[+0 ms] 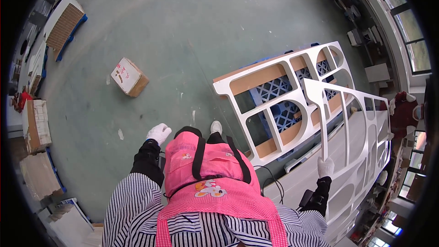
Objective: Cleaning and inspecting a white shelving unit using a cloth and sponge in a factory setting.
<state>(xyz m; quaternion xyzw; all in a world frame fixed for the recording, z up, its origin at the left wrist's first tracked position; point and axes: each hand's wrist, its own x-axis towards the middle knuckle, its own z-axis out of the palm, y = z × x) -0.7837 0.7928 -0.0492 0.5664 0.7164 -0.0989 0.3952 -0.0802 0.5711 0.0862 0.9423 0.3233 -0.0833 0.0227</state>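
I stand on a green floor, wearing a pink apron and white gloves. My right hand (325, 166) grips the lower edge of a white cut-out frame panel (361, 123), holding it tilted over a white work table (302, 178) on my right. A second white cut-out panel (279, 96) lies on a stack over a blue pallet just ahead of me. My left hand (158, 133) hangs free at my side, gloved fingers loosely curled, holding nothing.
A small cardboard box (129, 77) lies on the floor ahead left. Stacks of boards and boxes (36, 123) line the left wall, with a pallet of boards (64, 25) farther back. Shelves and windows run along the right. A black cable (270, 178) lies on the table.
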